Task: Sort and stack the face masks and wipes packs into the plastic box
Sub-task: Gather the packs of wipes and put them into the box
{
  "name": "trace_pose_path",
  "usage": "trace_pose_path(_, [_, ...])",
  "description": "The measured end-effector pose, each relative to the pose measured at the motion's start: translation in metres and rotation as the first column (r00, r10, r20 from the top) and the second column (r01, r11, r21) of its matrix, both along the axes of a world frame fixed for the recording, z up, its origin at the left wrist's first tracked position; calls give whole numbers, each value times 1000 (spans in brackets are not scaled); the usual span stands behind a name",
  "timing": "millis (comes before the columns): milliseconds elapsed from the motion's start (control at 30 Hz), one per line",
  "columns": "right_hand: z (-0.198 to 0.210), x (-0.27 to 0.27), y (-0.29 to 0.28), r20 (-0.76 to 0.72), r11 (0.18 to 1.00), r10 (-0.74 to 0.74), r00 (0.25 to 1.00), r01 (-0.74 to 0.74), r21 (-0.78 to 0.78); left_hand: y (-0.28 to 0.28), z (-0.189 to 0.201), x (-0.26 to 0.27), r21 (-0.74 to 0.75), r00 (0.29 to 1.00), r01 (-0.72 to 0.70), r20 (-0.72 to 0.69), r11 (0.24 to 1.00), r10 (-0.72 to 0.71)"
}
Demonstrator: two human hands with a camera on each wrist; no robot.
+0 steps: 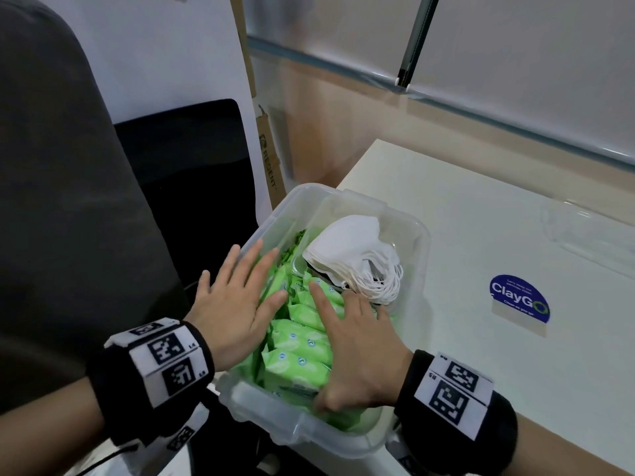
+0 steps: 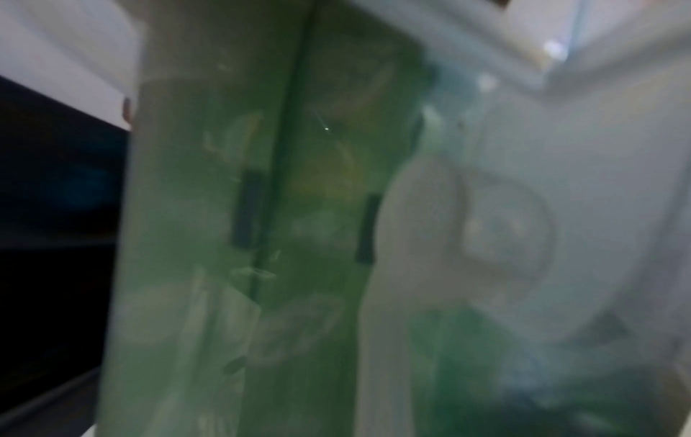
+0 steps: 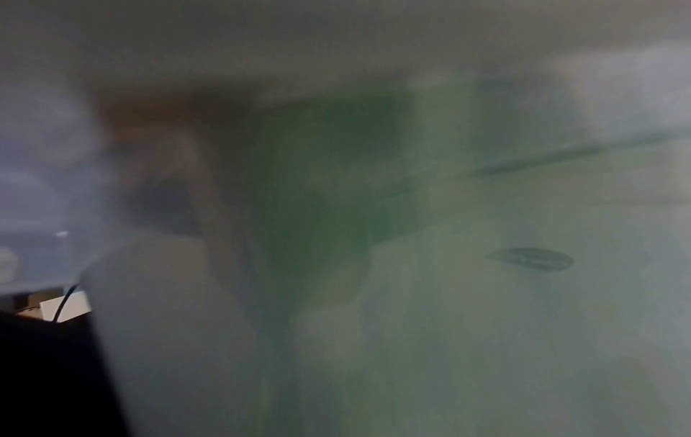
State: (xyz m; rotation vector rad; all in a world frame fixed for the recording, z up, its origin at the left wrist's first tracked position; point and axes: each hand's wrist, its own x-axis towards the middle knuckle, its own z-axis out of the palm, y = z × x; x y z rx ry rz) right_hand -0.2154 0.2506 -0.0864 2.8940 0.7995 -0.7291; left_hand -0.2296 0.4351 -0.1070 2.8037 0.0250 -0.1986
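Observation:
A clear plastic box (image 1: 417, 266) sits at the near left corner of the white table. Several green wipes packs (image 1: 299, 352) fill its near and left part. A stack of white face masks (image 1: 354, 252) lies in a clear inner tray (image 1: 347, 206) at the far right of the box. My left hand (image 1: 237, 297) lies flat with straight fingers on the packs at the box's left side. My right hand (image 1: 350, 341) presses flat on the packs at the near right. Both wrist views are blurred; green packs (image 2: 262, 207) show through the box wall (image 3: 486, 295).
The white table (image 1: 515, 235) stretches to the right, with a blue ClayGo sticker (image 1: 519, 298) on it and a clear lid (image 1: 584, 231) further back. A black chair (image 1: 185, 173) and a cardboard strip (image 1: 269, 159) stand left of the box.

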Motion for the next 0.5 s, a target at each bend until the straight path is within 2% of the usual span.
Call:
trace_pose_path(100, [4, 6, 0, -19, 998, -28, 999, 29, 55, 5, 4, -1, -128, 999, 48, -14, 991, -50])
trace_pose_path(267, [17, 11, -5, -114, 990, -60, 992, 73, 117, 7, 9, -6, -219, 993, 113, 52, 969, -104])
trace_pose_path(367, [8, -1, -3, -35, 998, -7, 999, 9, 56, 8, 17, -16, -266, 939, 332, 187, 905, -289])
trace_pose_path(433, [0, -9, -1, 16, 999, 7, 1000, -8, 38, 7, 13, -23, -183, 848, 519, 231, 835, -477])
trace_pose_path(500, [-7, -12, -1, 17, 998, -7, 1000, 6, 60, 7, 4, -28, 17, 771, 610, 220, 793, -598])
